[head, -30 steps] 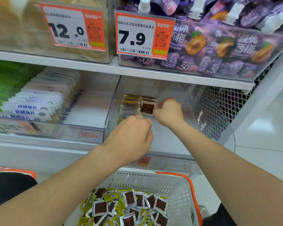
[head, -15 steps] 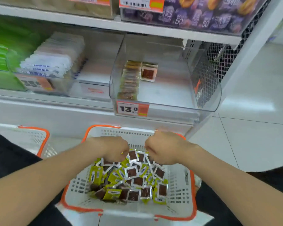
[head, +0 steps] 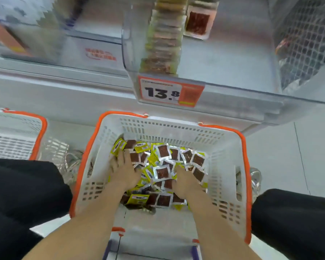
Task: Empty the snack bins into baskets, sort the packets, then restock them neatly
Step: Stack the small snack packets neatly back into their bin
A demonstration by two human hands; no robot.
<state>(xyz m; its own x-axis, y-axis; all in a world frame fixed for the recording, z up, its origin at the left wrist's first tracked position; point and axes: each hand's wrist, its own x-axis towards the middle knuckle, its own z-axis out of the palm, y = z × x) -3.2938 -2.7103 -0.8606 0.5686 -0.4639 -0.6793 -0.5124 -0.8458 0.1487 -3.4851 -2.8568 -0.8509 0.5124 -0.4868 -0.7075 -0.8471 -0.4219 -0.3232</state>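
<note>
You are on the restocking step, I think. A short row of packets (head: 162,40) stands in the clear bin (head: 233,59) at 12 o'clock. One flat packet (head: 197,21) lies just beside the row, at its 3 o'clock. Most of the bin floor is bare.

The rest of the snacks are a mixed heap of packets (head: 161,166), brown and yellow, in the white basket (head: 221,151) at 6 o'clock.

Both your arms reach down into the basket. Your left hand (head: 125,171) lies flat on the heap at its 9 o'clock side, grip open, fingers spread. Your right hand (head: 184,182) digs in at the 4 o'clock side. Its fingers are under the packets, so I cannot tell its grip.

Next, gather a few packets of one kind, square them up, and lift them to the bin.
</note>
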